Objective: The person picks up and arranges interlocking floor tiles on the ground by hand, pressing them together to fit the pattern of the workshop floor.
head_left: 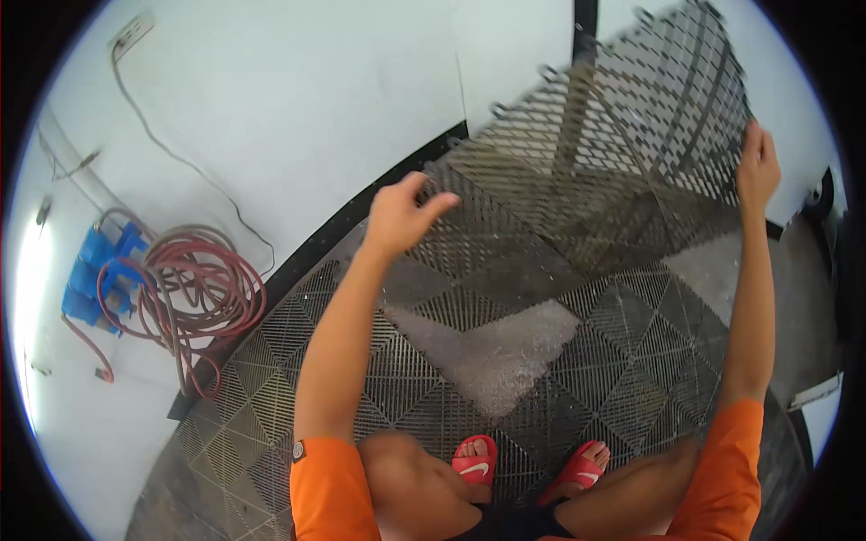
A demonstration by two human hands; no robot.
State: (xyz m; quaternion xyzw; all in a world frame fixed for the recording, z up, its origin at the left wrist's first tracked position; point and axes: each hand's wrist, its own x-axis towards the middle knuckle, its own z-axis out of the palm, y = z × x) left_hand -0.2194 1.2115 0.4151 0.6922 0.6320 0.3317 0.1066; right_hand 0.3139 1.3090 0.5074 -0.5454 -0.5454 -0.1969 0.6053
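My right grip [759,169] was clasped on the right edge of a dark lattice panel [622,140], tilted up in the frame's upper right. My left grip [399,218] was unclenched, thumb and fingers parted, just beside the panel's left corner.

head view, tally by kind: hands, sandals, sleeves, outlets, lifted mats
Hands: 2
Sandals: 2
Sleeves: 2
Outlet: 1
Lifted mat: 1
Total: 8
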